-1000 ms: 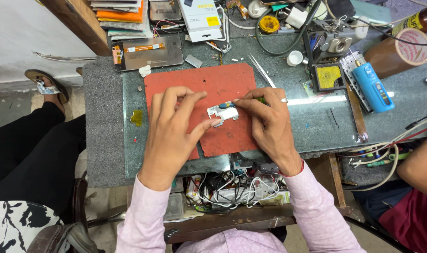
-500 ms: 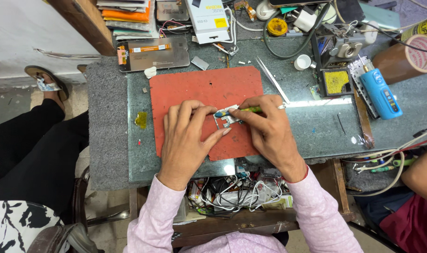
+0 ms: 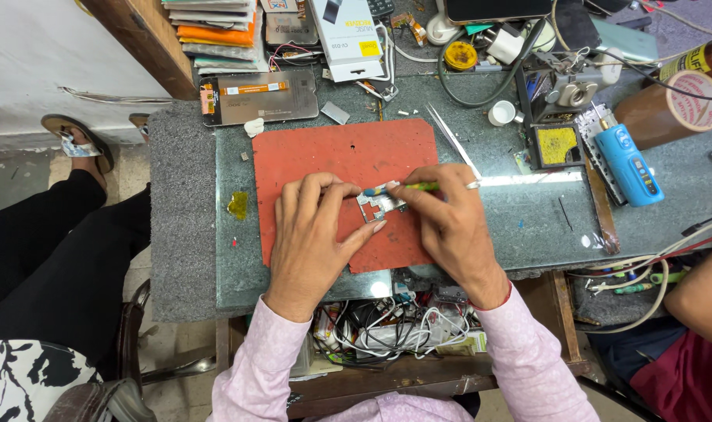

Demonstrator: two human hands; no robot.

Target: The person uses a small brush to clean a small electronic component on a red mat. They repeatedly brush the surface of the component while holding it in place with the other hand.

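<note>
A small silver metal part [image 3: 378,208] lies on the red work mat [image 3: 324,160] in the middle of the glass-topped bench. My left hand [image 3: 313,230] rests flat on the mat, its fingertips pinning the part's left side. My right hand [image 3: 450,223] grips a thin green and blue tool [image 3: 395,187] like a pen, with its blue tip at the part's upper edge. A ring sits on one finger of that hand. Both wrists wear pale pink sleeves.
Metal tweezers [image 3: 452,137] lie right of the mat. A phone screen panel [image 3: 258,95], a white box [image 3: 346,35], a blue gadget [image 3: 628,162], a tape roll [image 3: 694,100] and cables crowd the back. A drawer of wires [image 3: 387,324] hangs open below. Another person's arm [image 3: 704,293] is at right.
Both hands and the metal part have stayed together on the mat; the tool's tip has shifted slightly over the part. The camera view has drifted a little.
</note>
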